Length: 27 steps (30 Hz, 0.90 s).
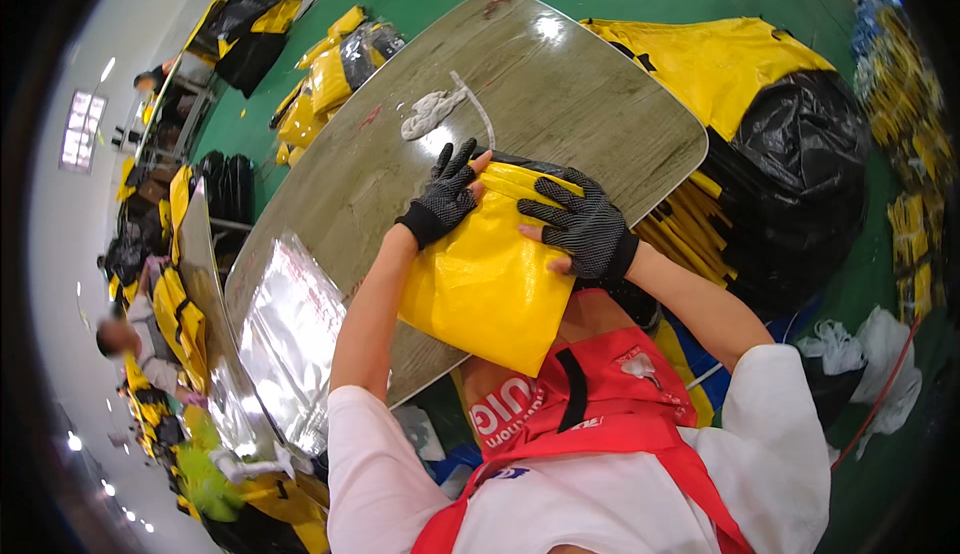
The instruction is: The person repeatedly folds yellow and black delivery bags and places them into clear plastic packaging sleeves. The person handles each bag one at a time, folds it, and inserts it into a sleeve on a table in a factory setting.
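A folded yellow bag of glossy woven plastic point(490, 274) lies over the near edge of the table, its lower corner hanging toward my lap. Black material shows along its far edge. Both hands wear black dotted gloves that leave some fingertips bare. At the bag's far left corner, my left hand point(447, 192) closes on the edge with thumb and index finger. My right hand point(583, 226) grips the far right side, its fingers lying across the top. The undersides of both grips are hidden. Beyond the bag, a bundle of white cord point(432, 115) rests on the table.
The wood-patterned table point(560, 84) has rounded corners. Clear plastic film point(290, 324) covers its left part. A large yellow and black bag point(800, 134) stands at the right. Packed yellow bundles point(325, 79) lie on the green floor. Another person point(150, 344) is at the far left.
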Each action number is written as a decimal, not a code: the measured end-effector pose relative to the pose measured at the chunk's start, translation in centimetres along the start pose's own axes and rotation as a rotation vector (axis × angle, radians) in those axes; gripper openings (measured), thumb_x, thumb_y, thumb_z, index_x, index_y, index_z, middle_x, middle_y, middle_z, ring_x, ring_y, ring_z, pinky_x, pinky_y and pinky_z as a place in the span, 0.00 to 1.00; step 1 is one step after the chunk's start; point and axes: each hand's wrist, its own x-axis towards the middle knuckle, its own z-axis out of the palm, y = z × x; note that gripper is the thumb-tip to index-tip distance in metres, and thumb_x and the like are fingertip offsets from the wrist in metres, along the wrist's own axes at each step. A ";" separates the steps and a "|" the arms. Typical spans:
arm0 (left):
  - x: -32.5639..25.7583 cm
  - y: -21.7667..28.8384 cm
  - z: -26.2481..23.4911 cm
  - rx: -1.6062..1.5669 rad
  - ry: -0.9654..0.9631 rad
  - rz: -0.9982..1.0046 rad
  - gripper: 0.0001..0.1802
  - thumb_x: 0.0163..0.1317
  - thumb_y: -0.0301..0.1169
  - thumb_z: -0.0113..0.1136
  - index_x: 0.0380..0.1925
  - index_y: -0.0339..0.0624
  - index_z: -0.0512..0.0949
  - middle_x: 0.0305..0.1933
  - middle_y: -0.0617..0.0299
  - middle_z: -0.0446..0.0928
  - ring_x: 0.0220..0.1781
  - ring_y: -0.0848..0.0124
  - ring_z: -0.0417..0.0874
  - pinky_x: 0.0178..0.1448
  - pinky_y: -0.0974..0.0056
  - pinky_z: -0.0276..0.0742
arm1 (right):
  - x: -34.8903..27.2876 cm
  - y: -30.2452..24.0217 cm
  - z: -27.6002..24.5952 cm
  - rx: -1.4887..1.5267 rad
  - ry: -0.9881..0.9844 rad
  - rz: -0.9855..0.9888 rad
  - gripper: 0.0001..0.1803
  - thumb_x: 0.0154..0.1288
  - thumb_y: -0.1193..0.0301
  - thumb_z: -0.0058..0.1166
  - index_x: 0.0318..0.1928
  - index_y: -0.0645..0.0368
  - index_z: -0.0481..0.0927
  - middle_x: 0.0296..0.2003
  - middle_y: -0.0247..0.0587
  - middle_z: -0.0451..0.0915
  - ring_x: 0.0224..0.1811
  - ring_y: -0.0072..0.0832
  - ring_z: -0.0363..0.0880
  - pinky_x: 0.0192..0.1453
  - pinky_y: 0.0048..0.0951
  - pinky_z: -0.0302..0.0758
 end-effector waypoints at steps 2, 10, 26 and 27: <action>-2.1 -0.4 1.7 -0.123 0.042 0.026 0.29 0.67 0.45 0.39 0.65 0.44 0.58 0.71 0.46 0.50 0.73 0.50 0.45 0.74 0.54 0.34 | -1.8 -0.9 -1.0 0.017 -0.042 -0.078 0.22 0.53 0.54 0.53 0.48 0.49 0.76 0.50 0.41 0.75 0.56 0.45 0.69 0.61 0.57 0.59; -13.2 8.4 3.4 -1.647 0.144 -0.199 0.33 0.69 0.49 0.38 0.66 0.40 0.52 0.69 0.54 0.54 0.70 0.65 0.55 0.71 0.63 0.46 | -5.6 -0.6 -2.4 0.681 0.167 0.584 0.13 0.62 0.69 0.51 0.47 0.55 0.78 0.43 0.44 0.81 0.48 0.42 0.77 0.61 0.44 0.64; -37.5 -10.7 -5.3 0.424 0.266 -1.336 0.46 0.51 0.59 0.53 0.66 0.46 0.55 0.72 0.53 0.49 0.73 0.49 0.45 0.71 0.43 0.41 | 0.0 -1.6 -0.7 1.469 -0.135 1.245 0.27 0.60 0.74 0.53 0.61 0.63 0.65 0.56 0.42 0.71 0.56 0.33 0.72 0.59 0.32 0.70; -37.9 -11.4 -4.8 0.440 0.188 -1.315 0.39 0.58 0.56 0.45 0.66 0.48 0.56 0.72 0.56 0.49 0.73 0.51 0.46 0.72 0.44 0.39 | -0.1 -1.5 -0.8 1.462 -0.138 1.234 0.28 0.60 0.73 0.53 0.61 0.62 0.64 0.56 0.43 0.71 0.57 0.34 0.71 0.59 0.32 0.69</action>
